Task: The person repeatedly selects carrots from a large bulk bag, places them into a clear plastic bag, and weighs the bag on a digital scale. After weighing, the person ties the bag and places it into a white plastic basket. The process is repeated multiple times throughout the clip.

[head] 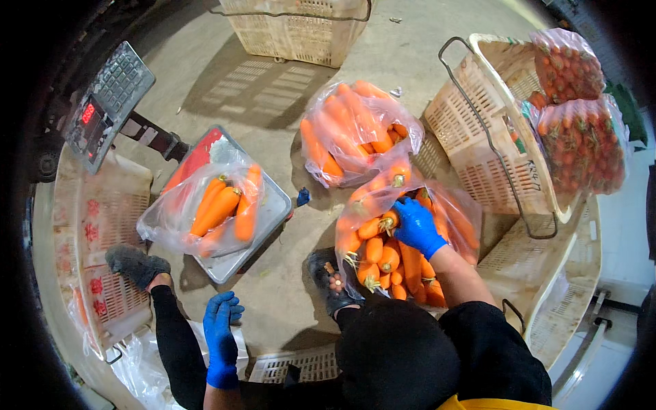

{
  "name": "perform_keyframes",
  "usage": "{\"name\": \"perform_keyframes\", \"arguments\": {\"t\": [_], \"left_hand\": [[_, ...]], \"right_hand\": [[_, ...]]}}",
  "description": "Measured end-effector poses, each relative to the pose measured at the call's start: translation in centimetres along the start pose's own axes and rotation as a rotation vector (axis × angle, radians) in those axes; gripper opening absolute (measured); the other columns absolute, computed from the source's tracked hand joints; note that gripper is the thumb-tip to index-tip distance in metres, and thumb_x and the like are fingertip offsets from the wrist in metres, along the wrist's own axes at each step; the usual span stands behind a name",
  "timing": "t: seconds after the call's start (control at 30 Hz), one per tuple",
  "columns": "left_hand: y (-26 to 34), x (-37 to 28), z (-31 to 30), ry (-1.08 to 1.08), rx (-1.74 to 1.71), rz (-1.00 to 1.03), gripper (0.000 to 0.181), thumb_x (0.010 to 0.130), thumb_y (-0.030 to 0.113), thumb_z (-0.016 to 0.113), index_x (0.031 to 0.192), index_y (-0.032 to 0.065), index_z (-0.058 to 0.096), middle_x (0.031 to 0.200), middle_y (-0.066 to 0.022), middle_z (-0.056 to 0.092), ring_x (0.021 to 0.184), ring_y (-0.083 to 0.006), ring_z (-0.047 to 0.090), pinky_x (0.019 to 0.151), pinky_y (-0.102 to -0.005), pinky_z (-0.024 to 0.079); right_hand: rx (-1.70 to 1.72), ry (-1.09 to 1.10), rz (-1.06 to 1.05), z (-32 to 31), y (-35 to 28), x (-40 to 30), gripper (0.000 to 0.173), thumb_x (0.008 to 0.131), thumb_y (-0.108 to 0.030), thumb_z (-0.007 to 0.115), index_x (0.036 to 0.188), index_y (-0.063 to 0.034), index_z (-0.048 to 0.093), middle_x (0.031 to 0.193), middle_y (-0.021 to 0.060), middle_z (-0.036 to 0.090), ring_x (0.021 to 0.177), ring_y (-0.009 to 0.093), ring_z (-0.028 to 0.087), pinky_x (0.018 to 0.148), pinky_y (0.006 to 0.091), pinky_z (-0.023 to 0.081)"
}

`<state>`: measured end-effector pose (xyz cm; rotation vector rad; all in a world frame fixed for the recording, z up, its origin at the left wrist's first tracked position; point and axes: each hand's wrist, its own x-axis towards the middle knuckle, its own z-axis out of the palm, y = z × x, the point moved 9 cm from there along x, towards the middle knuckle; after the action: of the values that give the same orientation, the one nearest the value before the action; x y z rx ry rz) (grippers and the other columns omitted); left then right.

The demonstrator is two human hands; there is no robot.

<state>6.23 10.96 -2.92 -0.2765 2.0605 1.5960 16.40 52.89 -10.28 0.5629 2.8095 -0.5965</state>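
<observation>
My right hand (pixel 417 225), in a blue glove, reaches into a large clear plastic bag of carrots (pixel 389 256); its fingers are partly hidden among the carrots, so its grip is unclear. A second full bag of carrots (pixel 353 128) stands just beyond. My left hand (pixel 221 318), also in a blue glove, hangs near my left knee with nothing in it, fingers slightly bent and thumb apart. Ahead of it, a platform scale (pixel 277 205) carries an open clear bag with several carrots (pixel 218 207). The scale's keypad and display head (pixel 110 105) stands at the upper left, its red digits lit.
A plastic crate (pixel 461 133) at the right bears bags of small carrots (pixel 581 143). Other crates stand at the top (pixel 292 36), left (pixel 115 246) and lower right (pixel 543 277). A small blue scrap (pixel 303 197) lies on the floor between scale and bags.
</observation>
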Motion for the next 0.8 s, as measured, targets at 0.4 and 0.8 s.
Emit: {"name": "perform_keyframes", "arguments": {"t": [0.4,0.8], "left_hand": [[0.6,0.2,0.0,0.006,0.034,0.012,0.024,0.085,0.017,0.044,0.101,0.0014,0.053,0.087,-0.0062,0.057,0.073,-0.0128,0.053,0.067,-0.0231,0.041],[0.8,0.2,0.4,-0.102,-0.051,-0.024,0.021,0.087,0.014,0.045,0.103,0.0003,0.052,0.094,-0.0083,0.057,0.082,-0.0159,0.056,0.076,-0.0272,0.043]], "right_hand": [[1.380,0.764,0.385,-3.5,10.0,-5.7,0.043,0.070,-0.009,0.055,0.111,0.0010,0.046,0.100,0.0096,0.054,0.091,0.022,0.053,0.081,0.0328,0.044],[1.459,0.060,-0.271,-9.8,-16.9,5.7,0.057,0.068,-0.014,0.067,0.117,-0.0039,0.041,0.104,0.0093,0.054,0.098,0.019,0.052,0.087,0.0327,0.041]]}}
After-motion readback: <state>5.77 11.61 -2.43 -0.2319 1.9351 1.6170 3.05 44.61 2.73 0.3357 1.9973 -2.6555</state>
